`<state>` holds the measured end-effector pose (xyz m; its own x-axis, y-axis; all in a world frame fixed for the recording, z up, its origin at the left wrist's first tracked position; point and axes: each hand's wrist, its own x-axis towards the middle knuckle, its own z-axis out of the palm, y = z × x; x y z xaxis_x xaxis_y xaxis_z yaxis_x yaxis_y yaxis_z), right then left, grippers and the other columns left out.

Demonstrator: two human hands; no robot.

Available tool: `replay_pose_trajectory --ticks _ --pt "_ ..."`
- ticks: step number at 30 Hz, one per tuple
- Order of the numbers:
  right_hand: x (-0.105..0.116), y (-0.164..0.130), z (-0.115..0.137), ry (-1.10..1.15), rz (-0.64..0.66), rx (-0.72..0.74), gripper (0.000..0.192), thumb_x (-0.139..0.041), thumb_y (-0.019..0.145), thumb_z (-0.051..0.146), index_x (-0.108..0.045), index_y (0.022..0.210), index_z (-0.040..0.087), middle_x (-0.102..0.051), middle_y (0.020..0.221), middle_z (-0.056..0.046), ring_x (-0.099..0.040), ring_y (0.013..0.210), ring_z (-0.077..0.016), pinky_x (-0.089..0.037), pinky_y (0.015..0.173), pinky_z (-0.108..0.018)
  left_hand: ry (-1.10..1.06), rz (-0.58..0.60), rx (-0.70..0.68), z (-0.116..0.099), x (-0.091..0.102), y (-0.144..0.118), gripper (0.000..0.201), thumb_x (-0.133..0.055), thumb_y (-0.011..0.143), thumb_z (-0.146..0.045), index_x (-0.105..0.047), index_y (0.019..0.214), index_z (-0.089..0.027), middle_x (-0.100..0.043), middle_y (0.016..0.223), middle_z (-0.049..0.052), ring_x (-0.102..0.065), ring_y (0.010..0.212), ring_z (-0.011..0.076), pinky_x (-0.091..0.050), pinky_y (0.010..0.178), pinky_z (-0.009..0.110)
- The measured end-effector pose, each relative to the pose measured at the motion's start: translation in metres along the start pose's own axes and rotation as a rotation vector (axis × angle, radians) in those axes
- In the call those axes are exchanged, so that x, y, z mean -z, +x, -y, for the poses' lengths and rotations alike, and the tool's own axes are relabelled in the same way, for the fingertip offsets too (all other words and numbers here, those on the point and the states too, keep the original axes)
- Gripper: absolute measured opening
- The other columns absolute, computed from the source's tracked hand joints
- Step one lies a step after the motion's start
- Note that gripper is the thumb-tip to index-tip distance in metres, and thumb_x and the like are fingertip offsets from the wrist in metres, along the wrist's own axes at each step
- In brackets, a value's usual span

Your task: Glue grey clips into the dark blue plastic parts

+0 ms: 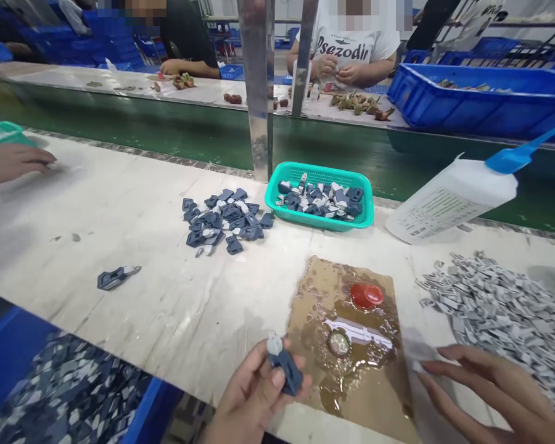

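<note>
My left hand (pixel 254 388) is closed around a dark blue-grey plastic part (pixel 290 374), whose light grey tip points up and away. Over at the right, the thumb and fingertips of my right hand (pixel 490 388) pinch a small light grey plastic piece (pixel 417 367), partly hidden and blurred. Between my hands lies a cardboard sheet (pixel 300 320) wet with a clear, shiny liquid. A red cap (pixel 367 296) and a round bottle cap (pixel 339 343) sit in that liquid. Beside my right hand spreads a heap of small grey pieces (pixel 504 302).
Behind the cardboard stand a green basket (pixel 321 223) of parts and a tilted white bottle (pixel 448 197) with a blue nozzle. Blue-grey parts (pixel 226 216) form a pile; one part (pixel 115 277) lies apart. A blue bin (pixel 150 401) is lower left. Another person's hand (pixel 16 161) is far left.
</note>
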<state>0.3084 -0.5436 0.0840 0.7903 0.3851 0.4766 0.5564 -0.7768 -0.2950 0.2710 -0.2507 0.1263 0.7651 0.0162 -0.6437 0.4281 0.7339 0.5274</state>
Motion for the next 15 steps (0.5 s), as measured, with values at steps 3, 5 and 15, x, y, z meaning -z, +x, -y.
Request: replay_pose_trajectory --ticks 3,5,15 --pt "-0.008 0.030 0.032 0.010 -0.012 -0.045 0.013 -0.056 0.085 0.037 -0.063 0.090 0.027 -0.056 0.099 -0.005 -0.052 0.082 -0.0202 -0.040 0.071 -0.037 -0.006 -0.004 -0.003 0.000 0.000 -0.004 0.031 -0.085 0.053 -0.031 -0.076 0.081 -0.023 -0.076 0.077 0.003 -0.070 0.072 0.0191 -0.054 0.070 0.025" --pt "-0.015 0.042 0.043 0.011 0.003 -0.054 0.010 -0.057 0.085 0.034 -0.064 0.088 0.027 -0.056 0.100 -0.005 -0.049 0.083 -0.0203 -0.038 0.072 -0.037 -0.011 0.008 -0.001 0.000 0.001 -0.006 0.028 -0.084 0.056 -0.030 -0.076 0.082 -0.024 -0.075 0.078 0.002 -0.070 0.074 0.0201 -0.054 0.071 0.026" --pt "-0.032 0.057 0.047 0.017 0.039 -0.060 0.016 -0.056 0.086 0.035 -0.065 0.083 0.023 -0.055 0.102 -0.007 -0.046 0.089 -0.0224 -0.035 0.076 -0.040 -0.021 0.060 0.016 0.002 0.007 -0.009 0.028 -0.081 0.061 -0.034 -0.075 0.086 -0.025 -0.073 0.080 0.002 -0.068 0.076 0.0197 -0.052 0.073 0.029"
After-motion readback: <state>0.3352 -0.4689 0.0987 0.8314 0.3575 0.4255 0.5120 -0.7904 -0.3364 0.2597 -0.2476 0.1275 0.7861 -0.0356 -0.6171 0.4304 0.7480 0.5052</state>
